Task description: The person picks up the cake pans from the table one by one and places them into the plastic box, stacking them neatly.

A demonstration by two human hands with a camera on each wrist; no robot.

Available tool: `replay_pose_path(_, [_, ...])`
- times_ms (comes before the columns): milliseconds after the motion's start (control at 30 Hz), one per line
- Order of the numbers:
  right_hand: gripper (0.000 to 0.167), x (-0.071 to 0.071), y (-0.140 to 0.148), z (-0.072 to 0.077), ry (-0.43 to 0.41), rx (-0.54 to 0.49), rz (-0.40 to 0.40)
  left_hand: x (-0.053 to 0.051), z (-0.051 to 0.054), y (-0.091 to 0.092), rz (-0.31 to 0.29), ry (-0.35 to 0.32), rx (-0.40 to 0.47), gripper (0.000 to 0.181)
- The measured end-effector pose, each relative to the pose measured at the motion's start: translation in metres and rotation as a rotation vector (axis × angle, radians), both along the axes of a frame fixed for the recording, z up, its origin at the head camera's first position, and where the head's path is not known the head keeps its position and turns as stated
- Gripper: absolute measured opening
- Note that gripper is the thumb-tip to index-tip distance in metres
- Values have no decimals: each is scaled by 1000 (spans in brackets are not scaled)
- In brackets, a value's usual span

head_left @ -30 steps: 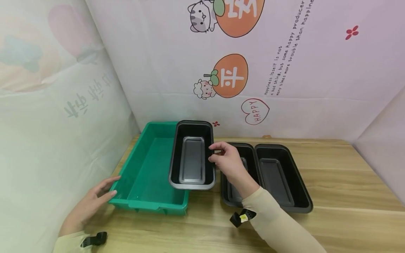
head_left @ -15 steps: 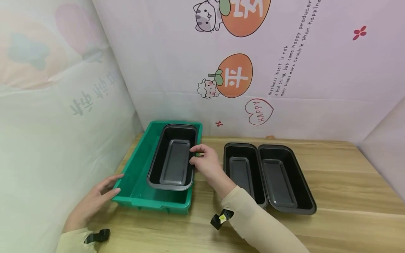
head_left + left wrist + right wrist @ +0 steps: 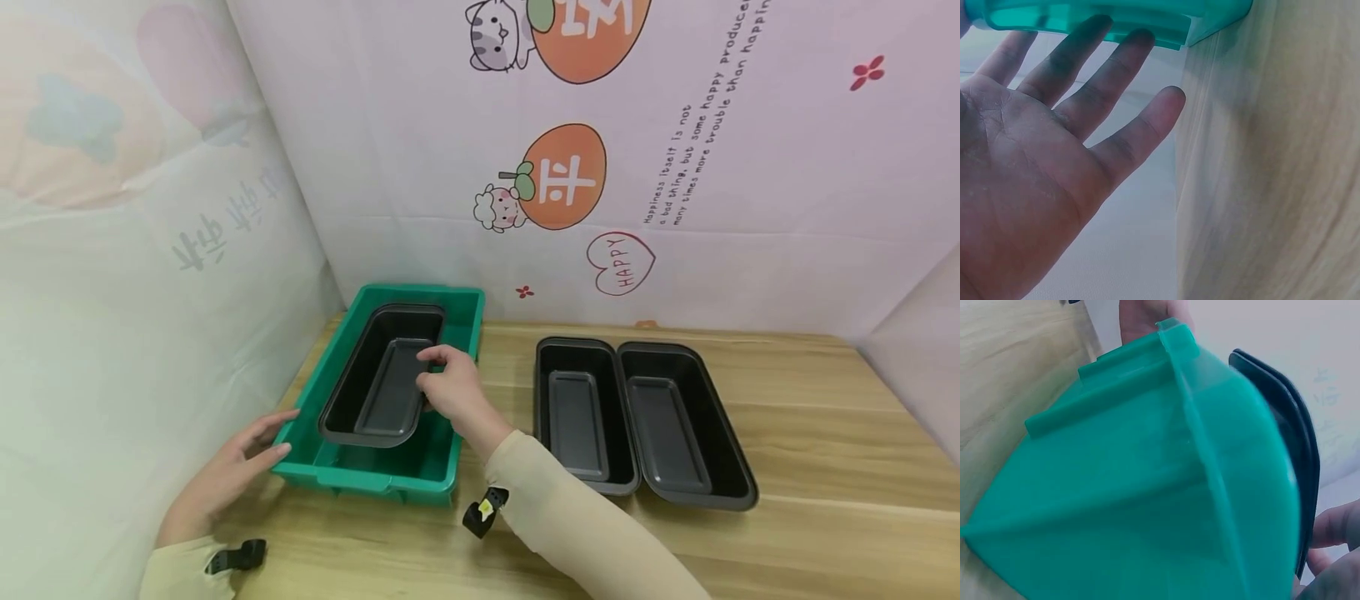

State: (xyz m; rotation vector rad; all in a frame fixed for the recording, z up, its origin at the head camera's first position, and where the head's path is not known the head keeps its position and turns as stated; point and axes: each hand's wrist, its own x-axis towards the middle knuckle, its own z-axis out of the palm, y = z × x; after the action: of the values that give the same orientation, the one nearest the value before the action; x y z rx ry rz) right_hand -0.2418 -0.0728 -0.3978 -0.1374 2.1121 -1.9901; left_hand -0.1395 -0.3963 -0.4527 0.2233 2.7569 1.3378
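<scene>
My right hand (image 3: 461,396) pinches the right-hand rim of a black loaf pan (image 3: 386,392) in the head view. The pan is tilted and hangs over the inside of a green plastic tray (image 3: 352,480); whether it touches the tray's floor cannot be told. In the right wrist view, part of the dark pan (image 3: 1291,431) shows beyond the tray's outer wall (image 3: 1135,456). My left hand (image 3: 225,479) is at the tray's front left corner. Its fingers are nearly straight in the left wrist view, the tips against the tray's wall (image 3: 1147,28).
Two more black loaf pans stand side by side on the wooden table (image 3: 840,433), a left one (image 3: 577,417) and a right one (image 3: 671,425). A printed cloth (image 3: 750,167) rises behind the table, and a white sheet (image 3: 150,358) borders the left.
My right hand has carried the loaf pan leftward and lower, from above the tray's right edge to within its outline. My left hand has stayed at the tray's corner.
</scene>
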Motion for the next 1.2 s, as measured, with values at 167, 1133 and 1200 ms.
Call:
replay_pose_path(167, [32, -4, -10, 0, -15, 57, -3, 0, 1, 1, -2, 1, 6, 51])
replay_pose_path(1133, [58, -7, -24, -3, -154, 182, 59, 0, 3, 2, -10, -7, -4, 51])
replay_pose_path(1200, [57, -5, -23, -1, -155, 204, 58, 0, 3, 1, -9, -12, -14, 51])
